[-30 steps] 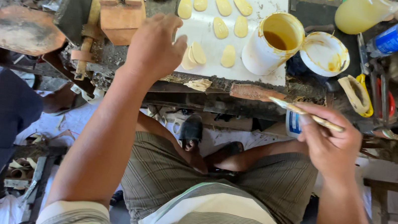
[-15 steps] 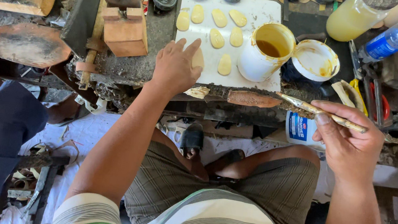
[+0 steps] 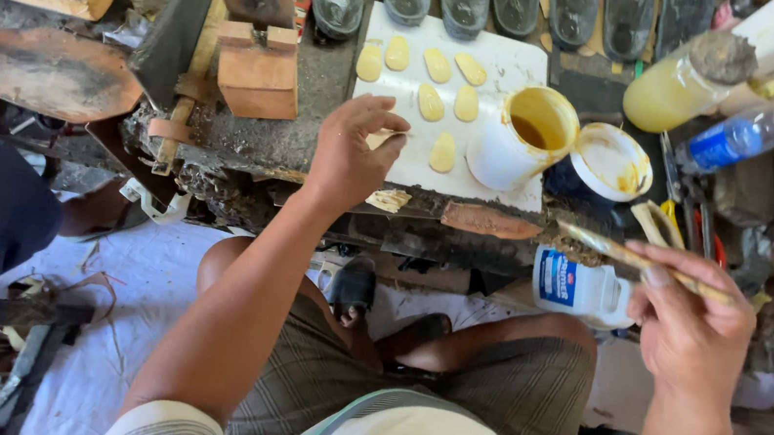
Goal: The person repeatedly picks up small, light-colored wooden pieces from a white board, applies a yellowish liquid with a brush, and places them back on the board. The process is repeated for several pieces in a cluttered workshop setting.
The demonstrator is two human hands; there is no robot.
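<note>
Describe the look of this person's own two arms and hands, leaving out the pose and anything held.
Both arms are bare from the short sleeves down. The left hand and right hand wear no gloves, and no watch or ring shows. Only the left sleeve is in view, striped white, grey and green.

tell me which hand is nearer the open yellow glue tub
Left. The left hand rests on the white board just beside the glue tub; the right hand is lower, holding a brush.

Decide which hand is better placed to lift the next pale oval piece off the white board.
Left hand: its fingertips already touch a pale oval piece on the white board. The right hand holds a brush.
</note>
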